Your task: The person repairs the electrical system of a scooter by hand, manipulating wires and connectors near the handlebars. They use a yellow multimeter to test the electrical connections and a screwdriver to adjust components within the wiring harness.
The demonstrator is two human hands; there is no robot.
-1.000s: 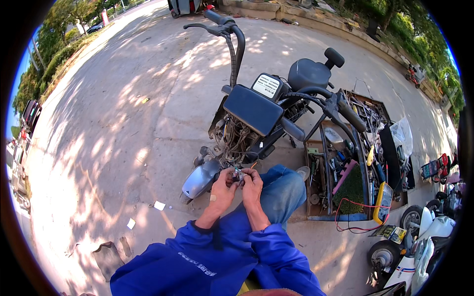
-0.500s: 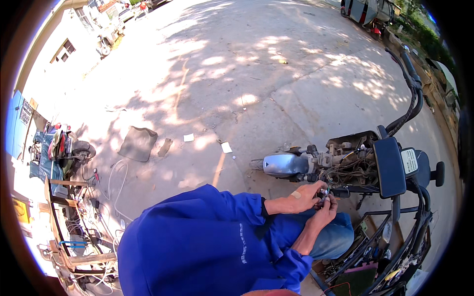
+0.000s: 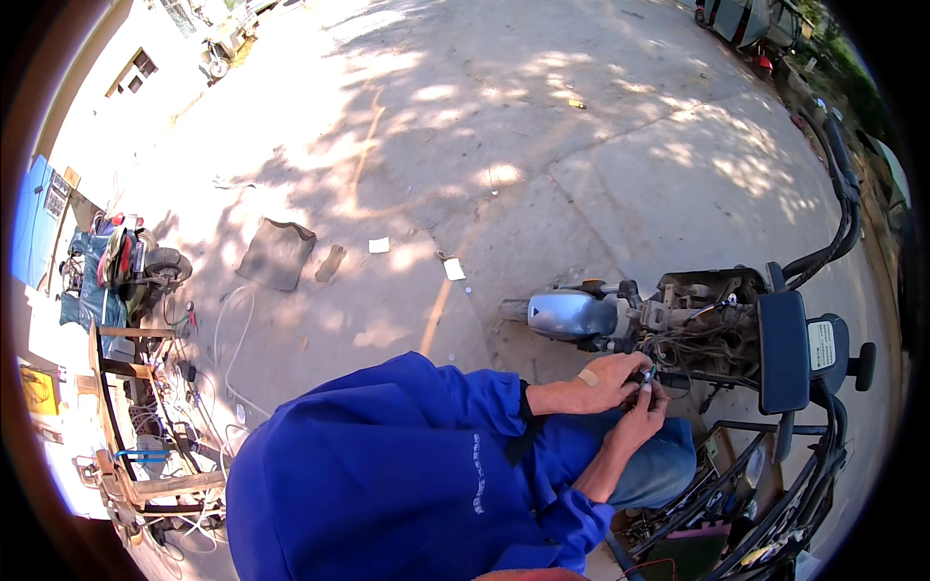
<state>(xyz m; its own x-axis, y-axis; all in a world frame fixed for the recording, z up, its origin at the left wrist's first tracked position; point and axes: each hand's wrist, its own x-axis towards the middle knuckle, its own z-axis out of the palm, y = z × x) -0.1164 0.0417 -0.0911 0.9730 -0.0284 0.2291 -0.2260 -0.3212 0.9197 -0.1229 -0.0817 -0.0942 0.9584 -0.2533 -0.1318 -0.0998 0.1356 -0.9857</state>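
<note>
My left hand [image 3: 607, 380], with a tan plaster near the wrist, reaches in from the left with its fingers bent together. Just below, my right hand [image 3: 641, 416] comes up and meets it fingertip to fingertip. Between them is a small piece with thin coloured wires [image 3: 649, 374], mostly hidden by the fingers; its exact kind cannot be made out. Both hands are right beside the opened body of a two-wheeler [image 3: 712, 315], where a tangle of cables [image 3: 683, 347] shows. Its silver-blue fender [image 3: 572, 315] lies to the left of that.
A dark seat pad [image 3: 783, 353] and black bars [image 3: 835, 228] stand to the right. Below, a metal frame holds tools and parts [image 3: 717, 504]. Far left are a wooden rack [image 3: 170, 484] with cords and a parked cart [image 3: 121, 276]. A dark mat [image 3: 278, 254] lies on the pavement.
The whole view has shifted slightly, so the two-wheeler sits a little further right. My hands stay together at the wires, with the fingers slightly rearranged.
</note>
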